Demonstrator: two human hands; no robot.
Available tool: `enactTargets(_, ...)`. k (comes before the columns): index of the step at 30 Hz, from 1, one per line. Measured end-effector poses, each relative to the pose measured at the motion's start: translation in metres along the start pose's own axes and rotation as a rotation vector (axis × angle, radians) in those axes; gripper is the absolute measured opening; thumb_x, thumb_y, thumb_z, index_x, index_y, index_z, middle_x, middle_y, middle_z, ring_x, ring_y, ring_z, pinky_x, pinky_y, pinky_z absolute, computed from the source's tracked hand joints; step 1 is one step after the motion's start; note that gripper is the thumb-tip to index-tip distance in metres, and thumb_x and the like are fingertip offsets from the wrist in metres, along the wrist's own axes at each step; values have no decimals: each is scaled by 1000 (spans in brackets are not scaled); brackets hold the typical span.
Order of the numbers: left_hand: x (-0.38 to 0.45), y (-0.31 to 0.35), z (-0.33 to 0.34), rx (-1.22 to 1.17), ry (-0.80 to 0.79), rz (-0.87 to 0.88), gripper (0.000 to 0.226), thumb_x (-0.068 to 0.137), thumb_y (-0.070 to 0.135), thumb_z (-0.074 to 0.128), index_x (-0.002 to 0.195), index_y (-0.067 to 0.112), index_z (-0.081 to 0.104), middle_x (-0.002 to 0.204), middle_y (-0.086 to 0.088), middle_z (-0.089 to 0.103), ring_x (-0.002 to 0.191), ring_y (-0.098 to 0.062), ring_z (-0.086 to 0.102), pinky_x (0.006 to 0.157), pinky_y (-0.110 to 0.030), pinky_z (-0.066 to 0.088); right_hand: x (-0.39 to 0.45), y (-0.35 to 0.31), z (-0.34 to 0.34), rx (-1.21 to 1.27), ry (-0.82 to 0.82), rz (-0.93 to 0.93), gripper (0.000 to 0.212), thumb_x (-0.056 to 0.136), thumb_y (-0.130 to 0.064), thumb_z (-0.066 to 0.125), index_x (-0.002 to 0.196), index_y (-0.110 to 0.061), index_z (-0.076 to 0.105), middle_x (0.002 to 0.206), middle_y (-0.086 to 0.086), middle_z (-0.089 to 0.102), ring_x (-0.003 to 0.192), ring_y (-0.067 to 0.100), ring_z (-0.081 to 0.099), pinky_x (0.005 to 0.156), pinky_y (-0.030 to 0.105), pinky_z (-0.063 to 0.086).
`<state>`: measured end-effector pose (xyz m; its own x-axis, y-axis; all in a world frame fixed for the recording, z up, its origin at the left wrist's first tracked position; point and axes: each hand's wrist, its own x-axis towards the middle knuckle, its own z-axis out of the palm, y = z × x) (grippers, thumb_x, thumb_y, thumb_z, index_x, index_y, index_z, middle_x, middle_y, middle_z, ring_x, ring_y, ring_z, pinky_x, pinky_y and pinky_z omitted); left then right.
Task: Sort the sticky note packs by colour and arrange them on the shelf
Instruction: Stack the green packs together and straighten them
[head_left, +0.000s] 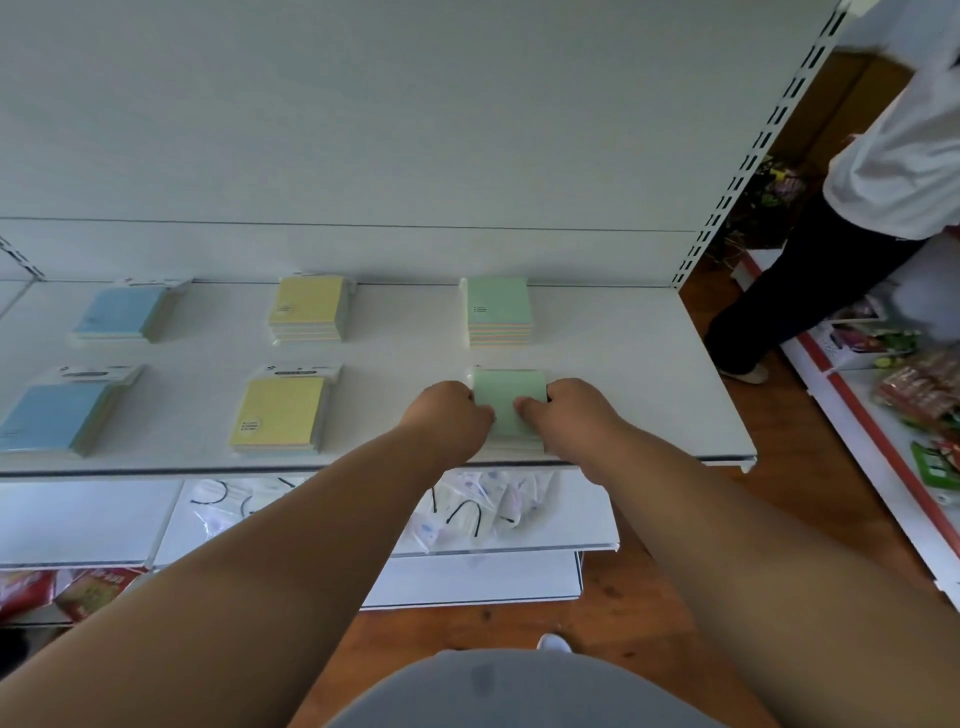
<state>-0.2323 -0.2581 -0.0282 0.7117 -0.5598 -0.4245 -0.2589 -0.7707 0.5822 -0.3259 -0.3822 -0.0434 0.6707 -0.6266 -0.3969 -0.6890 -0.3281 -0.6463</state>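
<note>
Both hands — left hand (451, 415) and right hand (563, 415) — pinch the green sticky note pack (509, 402) from either side at the shelf (649, 374) front, squarely ahead — directly before the rear green pack (498, 310).

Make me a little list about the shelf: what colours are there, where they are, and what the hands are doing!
blue packs: two, left column, back and front
yellow packs: two, middle column, back and front
green packs: two, right column, back and front
left hand: holds the front green pack's left side
right hand: holds its right side
shelf: white
</note>
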Motion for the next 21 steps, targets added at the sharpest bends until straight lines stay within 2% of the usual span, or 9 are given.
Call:
enactTargets(3,1,1,-3,14,-31,-8,25,89,27,57,94,6,67,86,-11,66,77,-27,59,63,-26,41,1,-2,-2,-21,-22,8,38,91,-38,57,107,-5,65,98,15,66,87,33,63,73,32,47)
enactTargets(7,1,-1,-2,-33,-25,-27,23,88,24,56,94,4,67,88,-14,69,71,-28,58,58,-26,42,0,-9,0,-90,-30,1,37,93,-38,54,104,-3,59,97,14,60,82,28,56,70,30,43)
enactTargets(11,3,-1,0,-31,-11,-21,24,89,22,54,97,3,66,95,-18,69,78,-29,59,61,-27,41,-2,-11,0,-22,-19,-10,27,92,-36,57,92,-9,60,85,10,57,76,27,54,67,29,40)
enactTargets(13,4,-2,1,-31,-24,-18,25,90,23,53,98,3,66,98,-18,69,84,-31,62,65,-28,45,-5,-9,-2,-20,25,-17,33,92,-38,59,73,-11,54,70,6,53,69,27,52,63,30,39)
enactTargets(15,5,-5,1,-51,-2,-3,28,91,25,51,103,3,64,102,-17,68,92,-33,65,75,-34,53,-13,-4,-3,-46,97,-61,43,93,-43,57,67,-10,47,62,6,45,64,27,47,60,32,36)
enactTargets(17,2,-12,1,-55,77,32,36,91,33,50,113,6,58,108,-13,65,99,-32,63,84,-38,53,-23,4,-3,-100,161,-151,47,91,-52,55,75,-7,52,68,6,48,67,28,49,62,34,39)
enactTargets(19,-8,-22,1,92,146,112,47,91,44,49,124,10,52,115,-9,59,107,-30,58,90,-36,48,-31,13,-3,-245,192,-224,53,80,-63,60,90,-12,60,84,4,54,77,23,55,67,34,46)
enactTargets(21,-18,-31,4,263,160,228,53,88,53,50,122,13,53,114,-8,56,104,-29,56,90,-38,47,-32,20,-6,-394,144,-252,50,72,-64,68,89,-19,59,85,-2,51,77,17,53,60,28,41)
